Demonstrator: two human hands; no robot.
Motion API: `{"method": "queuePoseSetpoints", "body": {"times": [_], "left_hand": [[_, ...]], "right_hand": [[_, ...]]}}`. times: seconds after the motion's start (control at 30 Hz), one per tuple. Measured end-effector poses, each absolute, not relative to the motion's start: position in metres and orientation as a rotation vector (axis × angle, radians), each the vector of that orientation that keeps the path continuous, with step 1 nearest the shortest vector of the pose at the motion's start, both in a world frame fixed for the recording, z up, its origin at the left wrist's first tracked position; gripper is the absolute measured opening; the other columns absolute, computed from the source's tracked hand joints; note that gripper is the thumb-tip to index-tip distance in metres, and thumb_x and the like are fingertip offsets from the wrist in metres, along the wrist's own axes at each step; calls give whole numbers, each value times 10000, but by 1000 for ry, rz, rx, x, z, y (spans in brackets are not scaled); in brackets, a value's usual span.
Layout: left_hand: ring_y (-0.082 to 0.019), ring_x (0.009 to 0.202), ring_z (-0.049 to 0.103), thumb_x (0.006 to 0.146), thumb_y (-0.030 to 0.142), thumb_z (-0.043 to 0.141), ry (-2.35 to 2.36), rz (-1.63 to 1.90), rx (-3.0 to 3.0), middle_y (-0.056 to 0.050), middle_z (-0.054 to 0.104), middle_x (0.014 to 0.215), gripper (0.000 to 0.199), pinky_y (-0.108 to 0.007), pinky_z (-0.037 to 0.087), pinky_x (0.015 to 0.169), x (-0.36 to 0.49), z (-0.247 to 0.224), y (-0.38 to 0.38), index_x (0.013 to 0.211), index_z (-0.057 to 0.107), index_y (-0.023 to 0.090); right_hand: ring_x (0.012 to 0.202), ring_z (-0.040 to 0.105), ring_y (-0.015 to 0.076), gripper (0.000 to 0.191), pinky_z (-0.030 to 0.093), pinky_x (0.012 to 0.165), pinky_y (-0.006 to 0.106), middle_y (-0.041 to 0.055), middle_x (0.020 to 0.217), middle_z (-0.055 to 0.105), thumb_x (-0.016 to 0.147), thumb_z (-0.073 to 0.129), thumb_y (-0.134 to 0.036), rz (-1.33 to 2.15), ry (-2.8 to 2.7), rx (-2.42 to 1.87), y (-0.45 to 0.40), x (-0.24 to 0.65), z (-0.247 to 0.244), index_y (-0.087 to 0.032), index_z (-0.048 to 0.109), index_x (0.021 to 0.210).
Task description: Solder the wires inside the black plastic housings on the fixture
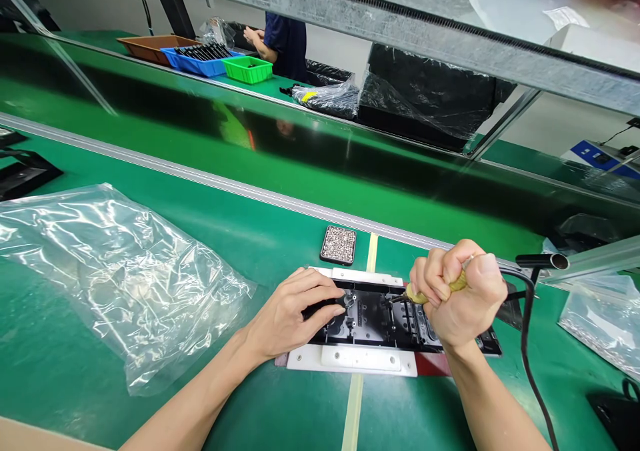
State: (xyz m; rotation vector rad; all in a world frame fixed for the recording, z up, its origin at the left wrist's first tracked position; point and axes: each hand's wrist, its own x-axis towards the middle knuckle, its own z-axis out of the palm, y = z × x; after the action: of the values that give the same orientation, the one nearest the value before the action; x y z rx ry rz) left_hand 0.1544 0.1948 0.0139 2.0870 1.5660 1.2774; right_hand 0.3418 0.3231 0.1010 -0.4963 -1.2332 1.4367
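Note:
A black plastic housing [370, 317] with ribs and small metal inserts lies in a white fixture [350, 357] on the green bench. My left hand [300, 304] rests over the housing's left end, thumb and index finger curved with their tips apart; nothing shows between them. In my right hand [457, 294], the fist is wrapped round the yellow handle of a soldering iron [417, 295], whose metal tip points left and down into the middle of the housing. Behind the fixture sits a small black tray [339, 245] full of tiny metal pieces.
A clear plastic bag [125, 277] spreads over the left of the bench. At right stand a black tube holder [543, 261], a black cord [526, 344] and a bag of small parts [605, 317]. Beyond the divider are bins [249, 71] and another person [285, 44]. A shelf [320, 17] hangs overhead.

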Motion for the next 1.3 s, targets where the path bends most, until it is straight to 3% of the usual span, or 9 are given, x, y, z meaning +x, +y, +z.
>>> {"method": "queuePoseSetpoints", "body": {"times": [1.3], "left_hand": [[-183,972,643,1000,216,656,1559,1279,2086,-32,709,1044,143,-345,418,864,153,14,195,1137,689,198]], "right_hand": [[332,270,70,430,319,322,209,-76,416,322,889,611,-468,1453,-1235,-481,323,341,101,-203,454,588]]}}
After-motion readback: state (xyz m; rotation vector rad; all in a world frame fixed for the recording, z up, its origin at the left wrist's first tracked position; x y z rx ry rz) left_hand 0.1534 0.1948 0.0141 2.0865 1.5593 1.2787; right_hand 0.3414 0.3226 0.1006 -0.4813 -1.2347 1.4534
